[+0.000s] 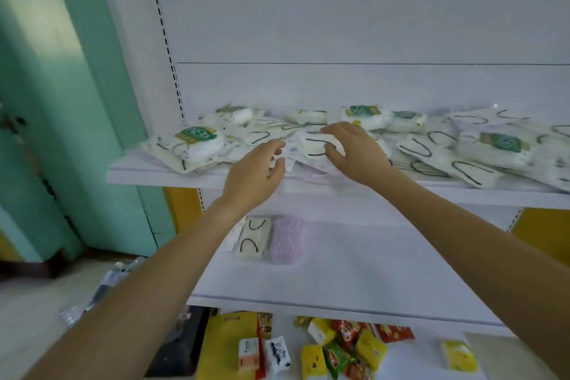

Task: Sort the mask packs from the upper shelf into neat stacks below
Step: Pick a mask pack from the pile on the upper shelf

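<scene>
1. The right hand (pixel 354 153) grips a flat mask pack (pixel 313 145) with black ear loops, fingers over its far edge and thumb at its near side. It lies near the front of the upper shelf (pixel 160 176), on top of the heap of mask packs (pixel 431 148).
2. The left hand (pixel 257 171) curves at that pack's left edge. Whether it pinches anything cannot be told.
3. Risk: the wrappers look slick and overlap loosely, so pulling one out could drag its neighbours over the front lip and onto the snack packets (pixel 339 348) below.
4. Risk: two thin packs may cling together and lift as one, mixing kinds in a stack.
5. Risk: the cream stack (pixel 253 239) and the lilac stack (pixel 287 241) on the lower shelf (pixel 370 271) touch side by side, so a careless drop could skew either.
6. Materials: the packs are soft, glossy film pouches, flat and rectangular. The green-labelled packs (pixel 199 140) are plumper and rounded. The shelves are smooth white board.
</scene>
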The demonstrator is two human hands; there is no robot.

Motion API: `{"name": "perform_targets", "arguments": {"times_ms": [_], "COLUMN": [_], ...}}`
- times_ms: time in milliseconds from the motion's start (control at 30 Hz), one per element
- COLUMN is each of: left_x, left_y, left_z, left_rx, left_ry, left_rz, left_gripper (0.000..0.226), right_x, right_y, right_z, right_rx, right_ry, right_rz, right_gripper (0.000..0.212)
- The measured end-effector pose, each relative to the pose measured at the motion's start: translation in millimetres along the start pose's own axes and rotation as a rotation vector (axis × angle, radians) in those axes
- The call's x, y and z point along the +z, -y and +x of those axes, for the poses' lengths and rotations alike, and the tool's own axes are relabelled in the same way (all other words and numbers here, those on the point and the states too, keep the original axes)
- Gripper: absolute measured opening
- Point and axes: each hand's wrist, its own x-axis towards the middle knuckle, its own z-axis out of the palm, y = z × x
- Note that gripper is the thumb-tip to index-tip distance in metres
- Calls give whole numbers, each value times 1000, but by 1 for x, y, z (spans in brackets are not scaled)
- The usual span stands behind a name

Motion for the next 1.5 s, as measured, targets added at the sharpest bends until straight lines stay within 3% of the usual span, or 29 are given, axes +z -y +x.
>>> {"name": "perform_targets", "arguments": {"times_ms": [100, 167, 333, 467, 567, 733, 833, 900, 1000, 1067, 1167, 1300, 1400, 1500], "left_x": [12, 24, 52, 72, 80, 84, 78, 70, 56, 48, 26, -21, -50, -61], "left_y": [3, 0, -12, -19, -17, -10, -12, -18, -20, -11, 16, 71, 108, 129], "left_z": [17, 23, 39, 47, 53, 58, 59, 62, 76, 85, 94, 101, 105, 112], "left_rx": [-84, -127, -162, -172, -196, -287, -282, -269, -320, -323, -284, -375, -388, -368], "left_ry": [54, 79, 145, 161, 123, -43, -196, -186, -117, -127, -265, -393, -413, -370], "left_rz": [-45, -64, -19, 49, 73, 113, -68, -294, -588, -628, -452, -355, -353, -387], "left_gripper": [37, 38, 40, 37, 36, 51, 63, 66, 57, 51, 44, 44, 45, 46], "right_x": [6, 7, -2, -3, 0, -4, -5, -4, 10, 26, 50, 75, 97, 117], "right_y": [-28, -40, -63, -80, -89, -84, -79, -73, -54, -36, -8, 15, 23, 31], "right_z": [12, 10, 9, 14, 19, 29, 38, 48, 62, 71, 90, 121, 140, 153], "right_rx": [274, 347, 256, 288, 302, 249, 271, 343, 455, 460, 410, 306, 186, 188], "right_ry": [411, 544, 300, 477, 484, 444, 240, 135, 118, 168, 192, 227, 374, 481], "right_rz": [-240, -237, -24, -45, 20, 256, 456, 606, 902, 963, 906, 659, 310, 127], "right_gripper": [44, 40, 42, 63, 72, 54, 49, 49, 53, 54, 53, 48, 51, 64]}}
